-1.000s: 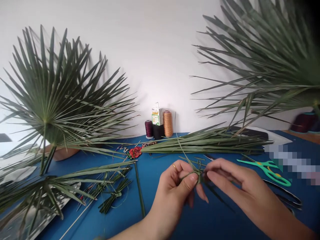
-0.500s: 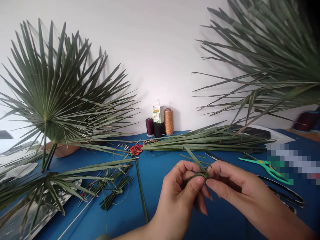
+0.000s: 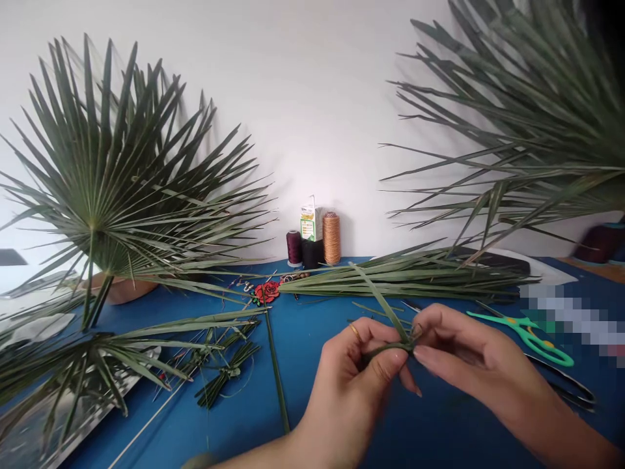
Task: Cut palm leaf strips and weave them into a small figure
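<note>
We are pinching the folded palm strip (image 3: 390,339) between left hand (image 3: 361,365) and right hand (image 3: 463,355), tightening its knot, needing a steady pull next

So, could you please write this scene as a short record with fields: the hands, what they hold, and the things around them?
left hand: pinches a folded palm leaf strip with thumb and fingers
right hand: pinches the same strip from the other side
table: blue surface
scissors: green handles, right of the hands
thread spools: by the wall
red rose patch: near centre
palm fronds: fan leaf at left, cut bundle lying behind the hands
</note>
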Tool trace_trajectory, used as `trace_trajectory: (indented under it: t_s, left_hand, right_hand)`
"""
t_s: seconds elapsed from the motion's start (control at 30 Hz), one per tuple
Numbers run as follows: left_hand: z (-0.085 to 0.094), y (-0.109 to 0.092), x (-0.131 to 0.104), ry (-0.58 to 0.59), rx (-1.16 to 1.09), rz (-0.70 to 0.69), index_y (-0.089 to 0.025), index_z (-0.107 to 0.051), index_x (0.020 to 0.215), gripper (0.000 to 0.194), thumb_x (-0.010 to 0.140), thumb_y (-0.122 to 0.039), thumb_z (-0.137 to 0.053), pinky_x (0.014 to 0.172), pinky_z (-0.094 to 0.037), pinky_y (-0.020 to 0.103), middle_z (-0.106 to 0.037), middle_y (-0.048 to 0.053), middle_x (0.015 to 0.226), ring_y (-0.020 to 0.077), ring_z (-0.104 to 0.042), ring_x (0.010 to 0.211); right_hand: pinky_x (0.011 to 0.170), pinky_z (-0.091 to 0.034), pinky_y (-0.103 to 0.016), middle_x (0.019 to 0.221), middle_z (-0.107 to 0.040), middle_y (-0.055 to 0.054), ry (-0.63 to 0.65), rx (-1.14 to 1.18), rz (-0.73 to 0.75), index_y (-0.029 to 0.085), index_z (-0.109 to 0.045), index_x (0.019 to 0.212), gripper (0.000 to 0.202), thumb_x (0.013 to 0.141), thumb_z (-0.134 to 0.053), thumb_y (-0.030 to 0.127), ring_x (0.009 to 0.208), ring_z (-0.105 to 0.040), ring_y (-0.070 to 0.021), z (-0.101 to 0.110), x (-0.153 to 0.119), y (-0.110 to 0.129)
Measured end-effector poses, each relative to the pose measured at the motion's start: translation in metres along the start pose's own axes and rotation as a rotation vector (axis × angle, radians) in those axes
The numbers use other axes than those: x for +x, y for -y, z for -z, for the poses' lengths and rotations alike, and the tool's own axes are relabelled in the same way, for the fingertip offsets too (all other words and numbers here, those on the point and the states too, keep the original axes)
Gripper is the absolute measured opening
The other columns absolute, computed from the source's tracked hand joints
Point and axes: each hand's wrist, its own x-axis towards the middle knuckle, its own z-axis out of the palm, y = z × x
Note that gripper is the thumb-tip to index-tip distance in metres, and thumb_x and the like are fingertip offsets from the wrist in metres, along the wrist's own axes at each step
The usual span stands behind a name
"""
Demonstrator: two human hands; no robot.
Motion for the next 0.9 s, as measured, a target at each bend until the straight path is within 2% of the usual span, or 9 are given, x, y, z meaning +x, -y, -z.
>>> trace_trajectory:
  t_s: [0.07,0.17,0.33,0.4,0.5,0.6,0.7,0.8,0.9]
  left_hand:
    - [0.001,0.001,-0.001,0.017,0.109,-0.048,-0.014,-0.052,0.077,0.013,0.082,-0.025,-0.056,0.049,-0.037,0.015,-0.057,-0.001,0.063,0.0042,-0.046,0.05]
    - [0.005,0.005,-0.002,0.05,0.389,-0.164,-0.015,-0.055,0.083,0.009,0.085,-0.022,-0.05,0.066,-0.044,0.02,-0.061,0.001,0.073,0.0097,-0.056,0.069]
    - [0.013,0.013,-0.001,-0.002,0.828,-0.465,-0.017,-0.049,0.103,0.016,0.087,-0.016,-0.047,0.064,-0.046,0.02,-0.068,0.002,0.08,0.012,-0.064,0.068]
    - [0.016,0.015,0.0,-0.031,0.939,-0.58,-0.018,-0.045,0.107,0.02,0.086,-0.015,-0.047,0.061,-0.046,0.019,-0.069,0.001,0.077,0.0117,-0.064,0.064]
    - [0.019,0.017,0.0,-0.089,1.043,-0.718,-0.02,-0.046,0.101,0.016,0.086,-0.015,-0.048,0.054,-0.045,0.016,-0.068,-0.001,0.073,0.0094,-0.062,0.058]
    - [0.021,0.018,0.001,-0.157,1.125,-0.877,-0.021,-0.049,0.089,0.008,0.086,-0.014,-0.046,0.051,-0.043,0.014,-0.065,-0.003,0.065,0.0074,-0.058,0.05]
    - [0.022,0.017,0.002,-0.165,1.158,-1.022,-0.02,-0.05,0.085,0.013,0.085,-0.011,-0.041,0.049,-0.042,0.014,-0.062,-0.003,0.06,0.0069,-0.056,0.048]
    - [0.023,0.017,0.002,-0.164,1.153,-1.085,-0.019,-0.05,0.086,0.014,0.085,-0.01,-0.039,0.048,-0.042,0.013,-0.062,-0.002,0.06,0.0064,-0.056,0.047]
    - [0.024,0.016,-0.001,-0.163,1.139,-1.062,-0.018,-0.051,0.095,0.015,0.086,-0.013,-0.04,0.049,-0.043,0.014,-0.064,-0.001,0.064,0.0065,-0.057,0.048]
  right_hand:
    - [0.062,-0.047,-0.028,0.077,-0.061,-0.001,-0.025,-0.055,0.07,0.024,-0.061,0.088,0.025,0.08,-0.055,0.048,0.072,-0.058,-0.019,0.003,0.0,0.002]
    - [0.057,-0.047,-0.023,0.074,-0.059,0.0,-0.016,-0.198,0.165,0.026,-0.064,0.077,0.021,0.083,-0.054,0.043,0.068,-0.058,-0.016,0.007,-0.001,0.007]
    - [0.052,-0.047,-0.016,0.069,-0.063,0.005,-0.196,-0.391,0.339,0.028,-0.06,0.074,0.011,0.083,-0.058,0.034,0.057,-0.059,-0.0114,0.009,-0.004,0.011]
    - [0.053,-0.048,-0.014,0.072,-0.064,0.006,-0.208,-0.436,0.412,0.028,-0.058,0.078,0.008,0.084,-0.055,0.031,0.061,-0.061,-0.011,0.007,-0.005,0.011]
    - [0.062,-0.048,-0.011,0.08,-0.065,0.007,-0.207,-0.423,0.51,0.03,-0.056,0.086,0.005,0.086,-0.052,0.029,0.072,-0.063,-0.0106,0.001,-0.008,0.008]
    - [0.066,-0.048,-0.012,0.079,-0.064,0.006,-0.292,-0.354,0.548,0.03,-0.056,0.087,0.006,0.086,-0.05,0.03,0.073,-0.062,-0.0107,-0.008,-0.012,0.004]
    - [0.068,-0.048,-0.014,0.08,-0.064,0.005,-0.335,-0.312,0.605,0.029,-0.056,0.084,0.007,0.087,-0.05,0.028,0.075,-0.061,-0.0118,-0.017,-0.015,0.0]
    - [0.071,-0.049,-0.018,0.08,-0.064,0.003,-0.349,-0.261,0.681,0.027,-0.057,0.085,0.007,0.087,-0.051,0.025,0.078,-0.062,-0.0135,-0.02,-0.015,-0.003]
    - [0.073,-0.05,-0.022,0.078,-0.064,0.002,-0.318,-0.206,0.771,0.026,-0.056,0.086,0.008,0.088,-0.05,0.024,0.075,-0.064,-0.0144,-0.019,-0.012,-0.006]
